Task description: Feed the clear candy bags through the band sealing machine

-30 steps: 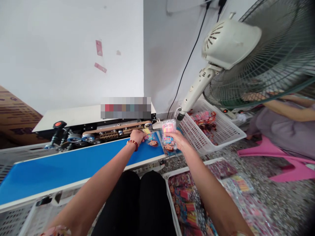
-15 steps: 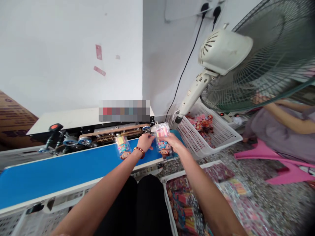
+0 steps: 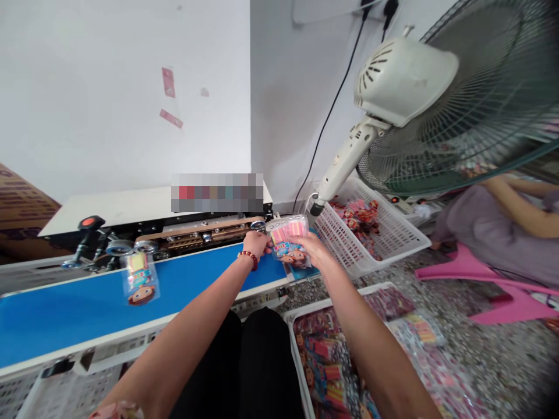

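Note:
My right hand (image 3: 311,245) grips a small fanned stack of clear plastic packets (image 3: 288,235), printed with a cartoon figure and showing pink and yellow sticks inside. At the stack's left edge, my left hand (image 3: 257,243), with a beaded bracelet at the wrist, has its fingers closed on a packet; its fingertips are partly hidden. Both hands are over the right end of a blue conveyor belt (image 3: 187,282). Farther left, a single packet (image 3: 140,279) lies on the belt, its top edge at the rollers of the sealing machine (image 3: 205,230).
A white basket (image 3: 349,256) of colourful packets stands right of the belt, below a standing fan (image 3: 406,81). Beside my legs is a crate (image 3: 293,326) full of packets, with more packets (image 3: 437,361) on its right. Another person (image 3: 493,221) sits near a pink stool (image 3: 463,279).
The single packet has travelled left along the belt to the rollers. My right hand has raised the stack slightly, and its packets now spread toward my left hand.

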Demonstrator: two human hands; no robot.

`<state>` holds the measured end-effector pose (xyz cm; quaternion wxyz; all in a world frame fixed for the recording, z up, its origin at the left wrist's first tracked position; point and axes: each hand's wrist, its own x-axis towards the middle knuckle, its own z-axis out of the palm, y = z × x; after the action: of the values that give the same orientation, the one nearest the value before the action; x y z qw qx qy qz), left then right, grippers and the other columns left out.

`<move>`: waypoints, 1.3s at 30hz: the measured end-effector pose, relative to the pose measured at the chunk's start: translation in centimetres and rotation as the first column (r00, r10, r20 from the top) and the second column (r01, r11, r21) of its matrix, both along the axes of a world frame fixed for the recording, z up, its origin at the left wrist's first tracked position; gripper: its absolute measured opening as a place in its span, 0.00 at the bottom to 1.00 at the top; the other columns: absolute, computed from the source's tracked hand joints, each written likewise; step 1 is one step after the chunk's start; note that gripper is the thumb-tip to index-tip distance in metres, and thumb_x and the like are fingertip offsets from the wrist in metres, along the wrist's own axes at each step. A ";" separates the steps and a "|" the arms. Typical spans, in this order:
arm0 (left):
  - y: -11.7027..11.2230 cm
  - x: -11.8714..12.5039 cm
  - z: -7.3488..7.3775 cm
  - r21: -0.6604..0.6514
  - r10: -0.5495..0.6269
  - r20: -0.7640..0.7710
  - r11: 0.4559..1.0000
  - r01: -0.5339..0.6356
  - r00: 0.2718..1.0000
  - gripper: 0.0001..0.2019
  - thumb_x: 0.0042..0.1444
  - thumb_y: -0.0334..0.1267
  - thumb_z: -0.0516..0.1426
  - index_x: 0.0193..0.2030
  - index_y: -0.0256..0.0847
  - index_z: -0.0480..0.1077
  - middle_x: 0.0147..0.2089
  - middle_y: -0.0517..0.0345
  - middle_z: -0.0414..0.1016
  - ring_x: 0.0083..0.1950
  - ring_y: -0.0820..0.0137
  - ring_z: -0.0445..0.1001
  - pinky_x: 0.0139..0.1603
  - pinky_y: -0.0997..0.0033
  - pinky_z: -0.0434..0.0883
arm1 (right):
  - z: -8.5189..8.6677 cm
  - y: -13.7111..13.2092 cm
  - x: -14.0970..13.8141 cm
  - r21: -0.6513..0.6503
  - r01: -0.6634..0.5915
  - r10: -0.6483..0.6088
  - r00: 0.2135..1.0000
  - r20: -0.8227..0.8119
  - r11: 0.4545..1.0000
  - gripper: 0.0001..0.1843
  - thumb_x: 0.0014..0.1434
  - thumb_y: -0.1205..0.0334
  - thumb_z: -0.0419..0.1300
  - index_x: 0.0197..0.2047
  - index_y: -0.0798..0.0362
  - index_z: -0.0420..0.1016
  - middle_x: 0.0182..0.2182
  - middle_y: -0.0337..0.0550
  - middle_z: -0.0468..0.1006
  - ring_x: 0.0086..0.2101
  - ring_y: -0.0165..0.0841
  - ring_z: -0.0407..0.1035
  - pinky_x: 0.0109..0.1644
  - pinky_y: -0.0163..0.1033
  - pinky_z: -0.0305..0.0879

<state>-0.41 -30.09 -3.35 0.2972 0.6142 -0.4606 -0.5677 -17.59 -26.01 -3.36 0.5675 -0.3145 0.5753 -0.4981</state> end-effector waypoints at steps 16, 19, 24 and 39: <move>2.3 10.7 -0.8 -0.216 0.284 0.344 0.951 -0.219 0.895 0.08 0.56 0.39 0.59 0.30 0.38 0.75 0.23 0.55 0.75 0.21 0.69 0.72 0.28 0.71 0.66 | 0.8 0.1 2.7 -0.038 -0.006 0.003 0.996 -0.084 0.999 0.19 0.34 0.65 0.72 0.34 0.55 0.81 0.28 0.42 0.83 0.27 0.32 0.74 0.33 0.35 0.70; 4.9 11.1 0.0 -0.310 0.337 0.323 0.920 -0.238 0.884 0.08 0.59 0.41 0.58 0.35 0.39 0.73 0.31 0.54 0.79 0.21 0.71 0.71 0.26 0.73 0.66 | 0.7 -0.2 3.1 -0.029 -0.009 0.006 0.997 -0.078 1.000 0.19 0.33 0.66 0.72 0.34 0.56 0.81 0.27 0.42 0.82 0.27 0.31 0.73 0.32 0.34 0.69; 5.5 5.2 1.9 -0.253 -0.090 0.231 0.956 0.149 0.969 0.11 0.63 0.40 0.55 0.33 0.38 0.73 0.34 0.56 0.80 0.16 0.76 0.68 0.25 0.74 0.66 | 0.6 -0.3 3.1 -0.050 -0.013 0.008 0.996 -0.084 0.999 0.22 0.32 0.64 0.74 0.35 0.56 0.81 0.28 0.42 0.83 0.29 0.32 0.74 0.33 0.34 0.68; 2.1 -0.6 1.6 0.035 -0.037 -0.139 0.999 0.042 0.990 0.08 0.61 0.29 0.54 0.30 0.38 0.64 0.28 0.63 0.71 0.14 0.80 0.64 0.16 0.75 0.49 | -0.2 0.1 2.0 -0.096 0.038 -0.044 0.997 -0.056 0.995 0.23 0.35 0.57 0.75 0.37 0.54 0.80 0.32 0.42 0.83 0.32 0.34 0.75 0.40 0.38 0.70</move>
<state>-1.06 -28.03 -1.75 0.3056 0.5695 -0.4402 -0.6233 -15.55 -25.92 -3.60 0.5247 -0.3433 0.5736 -0.5271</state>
